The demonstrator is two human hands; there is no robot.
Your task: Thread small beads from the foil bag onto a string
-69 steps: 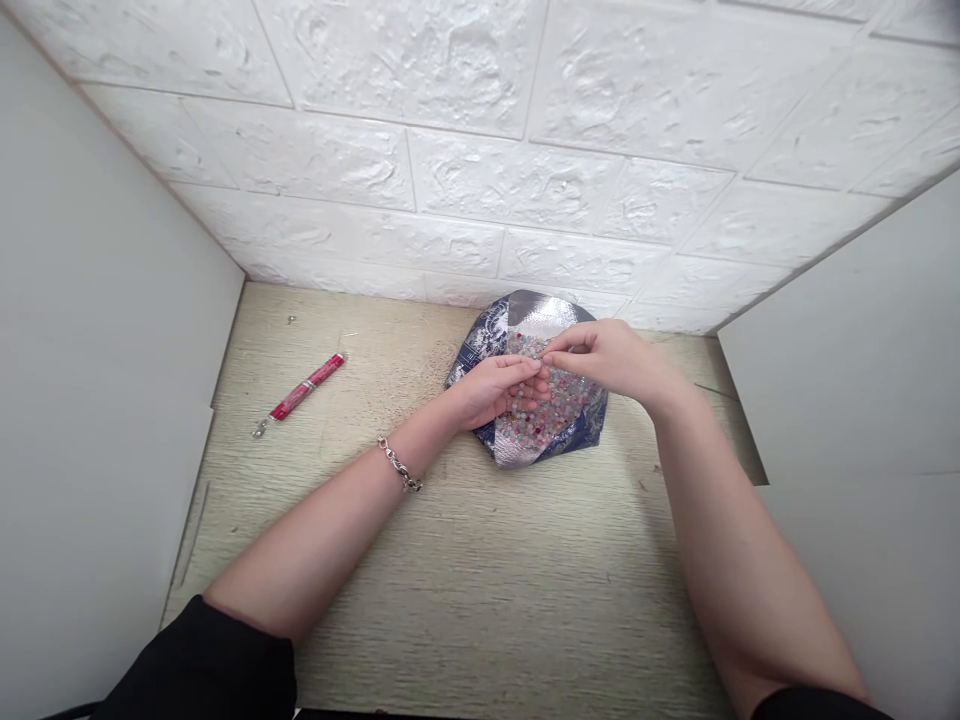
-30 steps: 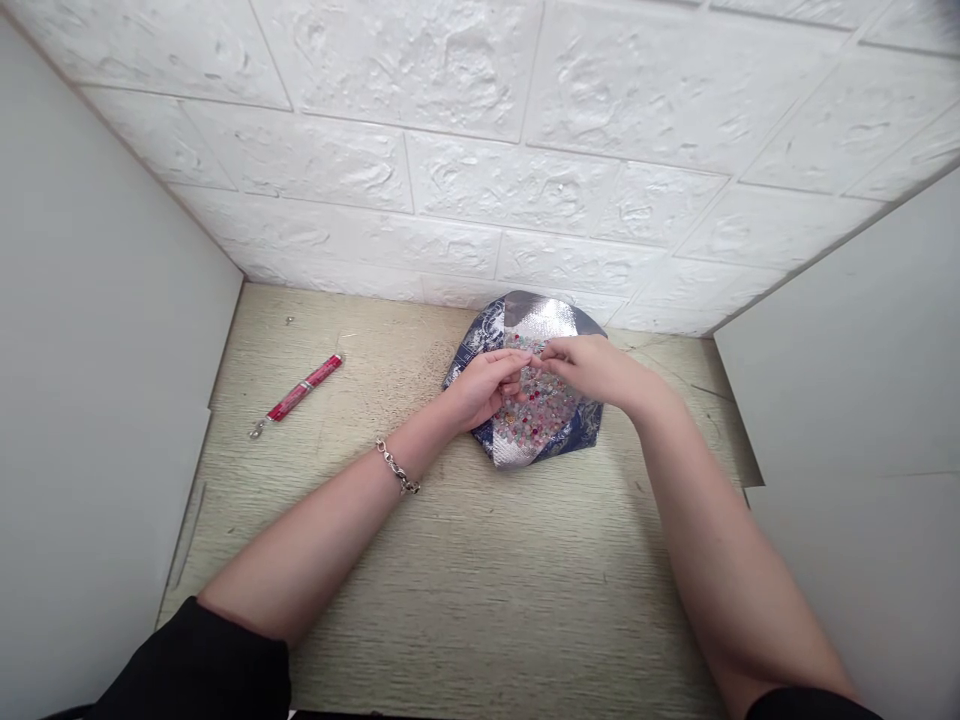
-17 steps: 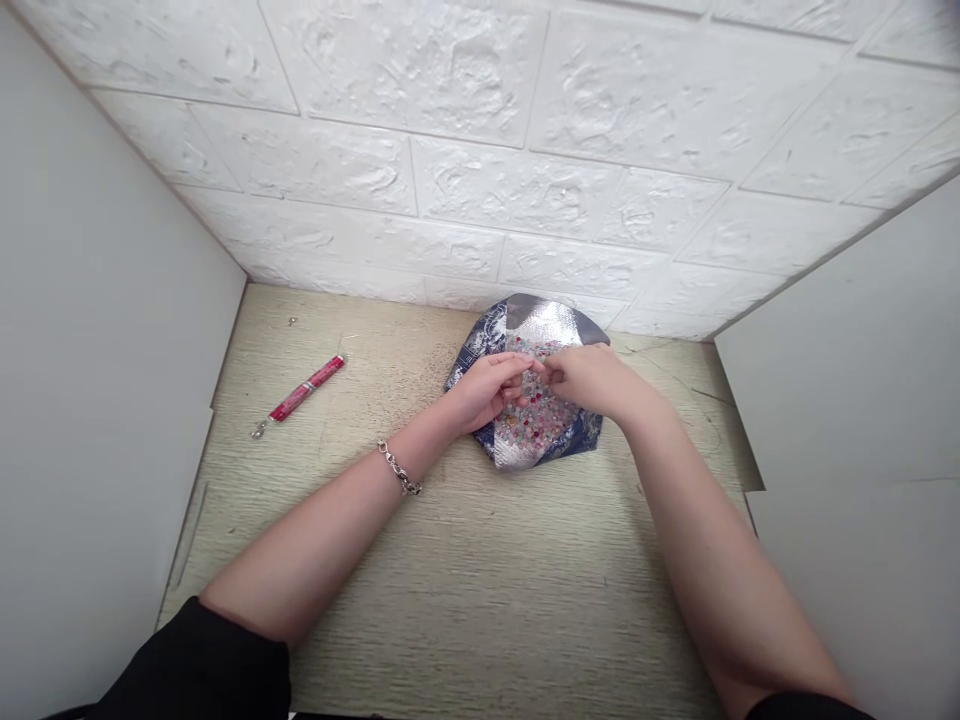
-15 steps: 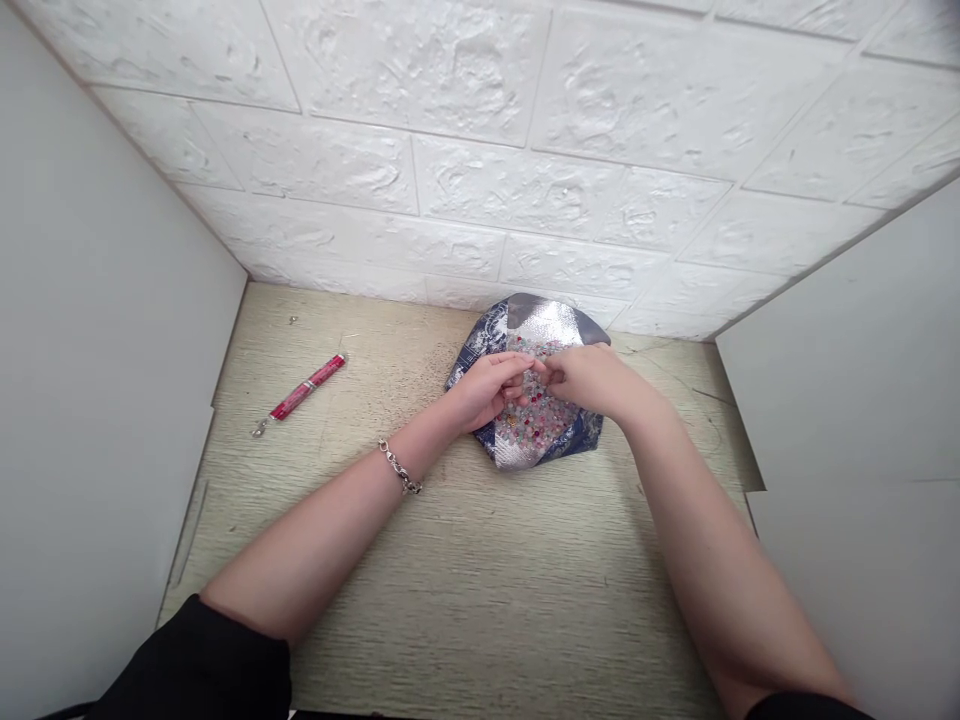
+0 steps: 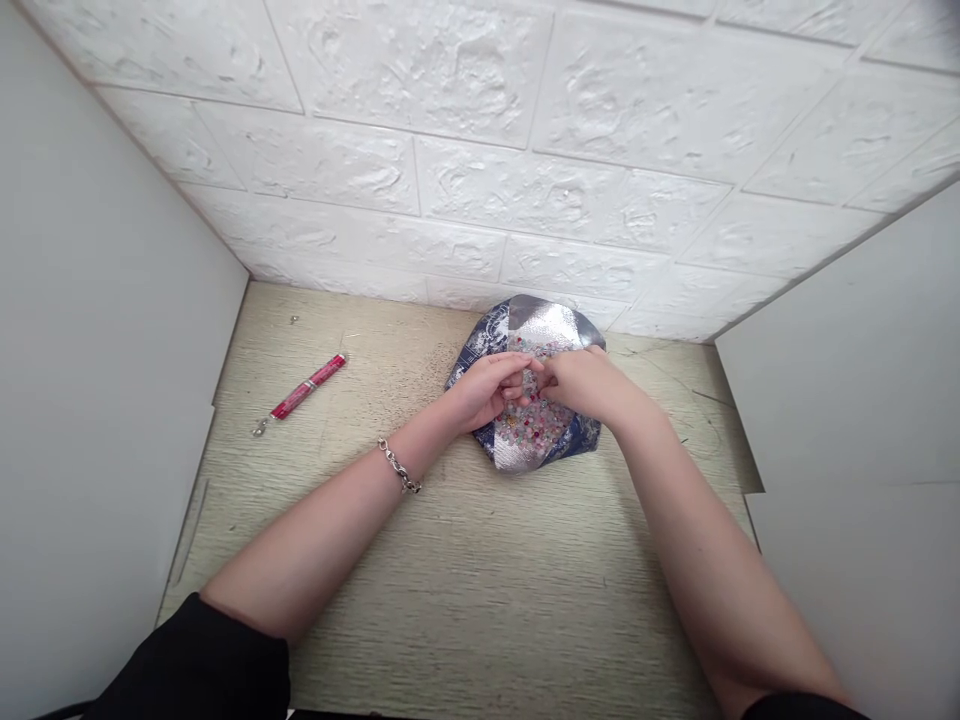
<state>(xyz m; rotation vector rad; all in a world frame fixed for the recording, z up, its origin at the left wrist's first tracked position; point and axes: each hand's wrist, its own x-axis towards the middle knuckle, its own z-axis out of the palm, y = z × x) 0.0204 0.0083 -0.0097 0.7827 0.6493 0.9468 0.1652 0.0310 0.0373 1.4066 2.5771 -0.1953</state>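
Observation:
Small pink, red and clear beads [image 5: 527, 432] lie heaped on a silver-lined pouch [image 5: 551, 318] with a dark blue patterned outside, spread out by the wall. My left hand [image 5: 486, 390] is over its left half, fingers bent and drawn together. My right hand [image 5: 583, 382] reaches in from the right, its fingertips pinched and meeting those of the left above the beads. Whatever lies between the fingers is too small to make out.
A red roll with a silver clasp [image 5: 309, 387] rests on the table [image 5: 450, 590] at the left. Thin loose thread or wire [image 5: 701, 420] curls at the right. A white brick-pattern wall [image 5: 480, 180] stands behind, with pale panels on both sides.
My right hand has shifted slightly left and down, closer to the left hand. The left hand stays nearly still over the beads.

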